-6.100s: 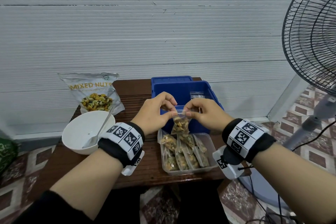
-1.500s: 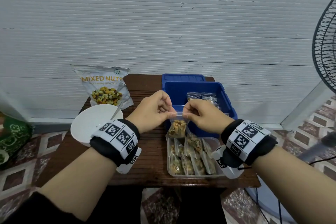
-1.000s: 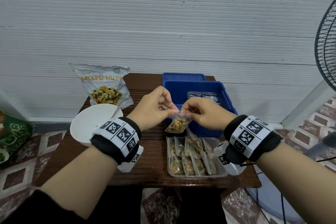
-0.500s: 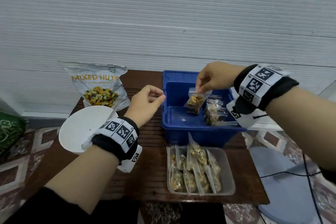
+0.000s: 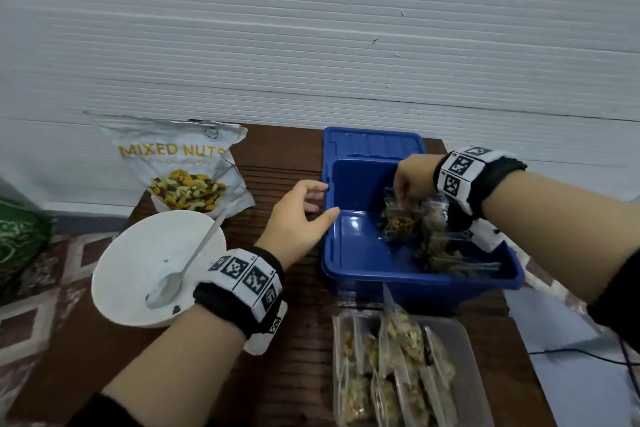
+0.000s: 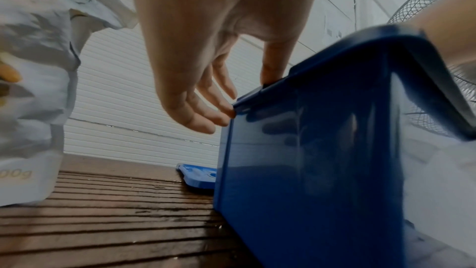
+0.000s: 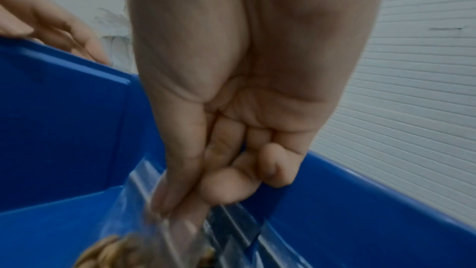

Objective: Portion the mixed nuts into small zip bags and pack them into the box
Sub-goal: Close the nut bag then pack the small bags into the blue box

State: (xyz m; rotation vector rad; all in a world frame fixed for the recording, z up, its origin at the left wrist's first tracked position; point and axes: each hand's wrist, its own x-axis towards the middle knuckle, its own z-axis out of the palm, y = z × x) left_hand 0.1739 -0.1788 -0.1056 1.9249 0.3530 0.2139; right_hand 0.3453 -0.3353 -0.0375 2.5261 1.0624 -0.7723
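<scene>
A white bowl (image 5: 152, 267) is seen at nine o'clock on the dark slatted wooden bench (image 5: 298, 374), with a metal spoon (image 5: 183, 263) leaned inside it, handle pointed toward one o'clock. A few dark crumbs are spotted near the spoon's head. Behind, at twelve o'clock, a white ribbed wall (image 5: 311, 45) is shown. A green patterned cloth (image 5: 17, 236) is glimpsed at the far nine o'clock edge, above patterned floor tiles (image 5: 65, 253). A wire fan guard (image 6: 422, 5) is caught at two o'clock in the left wrist view.

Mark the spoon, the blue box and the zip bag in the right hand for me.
spoon (image 5: 165, 289): head view, on its scoop.
blue box (image 5: 415, 288): head view, on its near wall.
zip bag (image 5: 398, 224): head view, on its nut-filled lower part.
</scene>
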